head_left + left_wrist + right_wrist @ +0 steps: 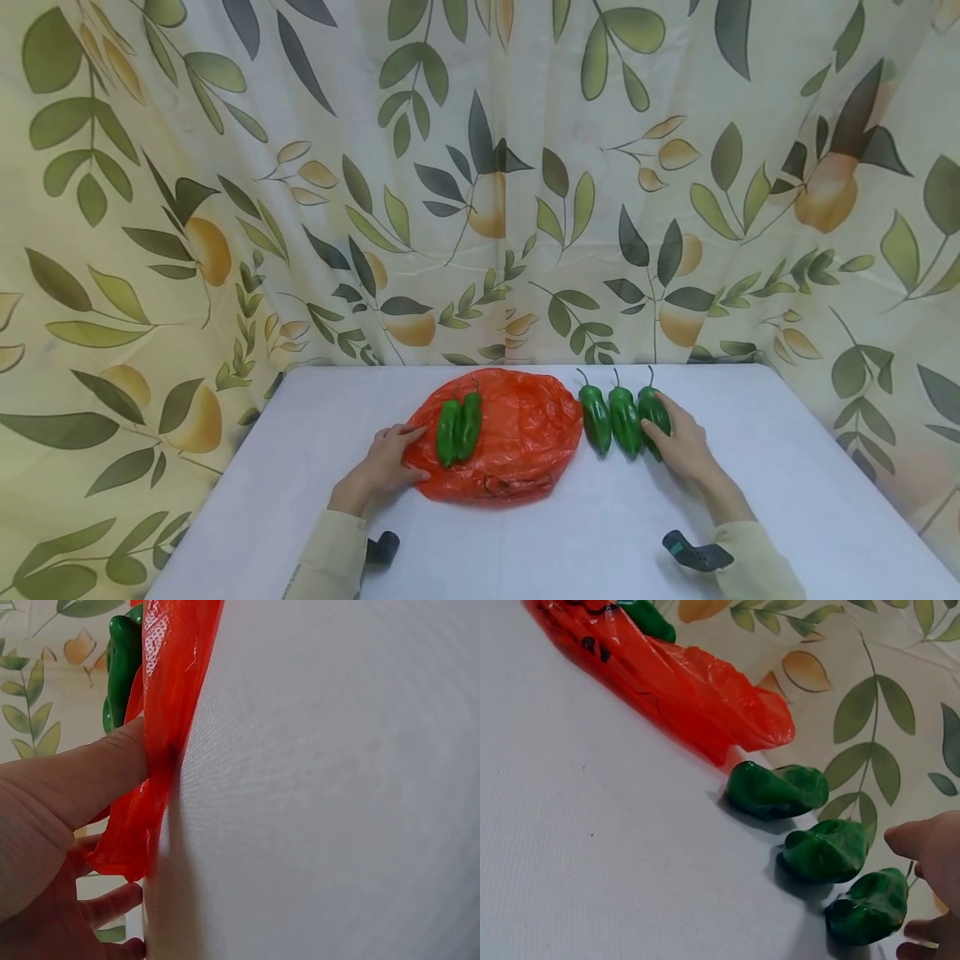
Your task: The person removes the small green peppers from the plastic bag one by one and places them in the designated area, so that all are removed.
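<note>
A red plastic bag (517, 433) lies spread flat on the white table, and two green peppers (459, 429) rest side by side on its left part. My left hand (390, 458) is at the bag's left edge. In the left wrist view its thumb (97, 776) touches the red plastic, and the other fingers are spread beyond a loose flap. Right of the bag, three green peppers stand in a row: a left one (595, 417), a middle one (626, 421) and a right one (651, 408). My right hand (686, 442) is over the right pepper, thumb and fingers apart around it.
A curtain (510, 208) printed with leaves and fruit hangs behind the white table (600, 533). Dark wrist devices stick out by the left sleeve (330, 554) and the right sleeve (757, 558). The three peppers have their stems toward the curtain.
</note>
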The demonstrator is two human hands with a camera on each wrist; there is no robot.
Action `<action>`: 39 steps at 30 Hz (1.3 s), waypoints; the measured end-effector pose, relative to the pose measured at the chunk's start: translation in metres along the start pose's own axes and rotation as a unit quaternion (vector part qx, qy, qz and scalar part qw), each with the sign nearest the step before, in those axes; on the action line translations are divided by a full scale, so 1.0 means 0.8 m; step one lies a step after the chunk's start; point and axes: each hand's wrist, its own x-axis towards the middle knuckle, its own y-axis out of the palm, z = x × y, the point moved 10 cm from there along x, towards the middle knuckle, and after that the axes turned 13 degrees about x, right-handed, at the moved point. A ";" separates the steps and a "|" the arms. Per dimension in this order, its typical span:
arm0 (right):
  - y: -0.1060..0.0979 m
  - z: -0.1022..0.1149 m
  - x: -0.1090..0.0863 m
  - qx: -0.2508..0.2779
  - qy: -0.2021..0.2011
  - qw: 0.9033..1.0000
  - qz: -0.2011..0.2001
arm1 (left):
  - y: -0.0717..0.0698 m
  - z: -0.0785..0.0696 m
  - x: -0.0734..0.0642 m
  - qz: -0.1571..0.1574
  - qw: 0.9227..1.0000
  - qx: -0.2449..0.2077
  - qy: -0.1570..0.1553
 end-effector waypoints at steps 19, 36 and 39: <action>0.006 0.070 -0.022 0.048 -0.081 0.995 -0.044 | 0.006 0.006 -0.003 0.005 1.000 -0.005 -0.009; 0.086 0.156 -0.029 0.051 -0.140 0.989 0.022 | -0.001 0.002 -0.001 -0.005 1.000 -0.005 0.002; 0.113 0.161 -0.035 0.051 -0.146 0.987 0.042 | 0.000 0.001 0.000 -0.003 1.000 -0.001 0.001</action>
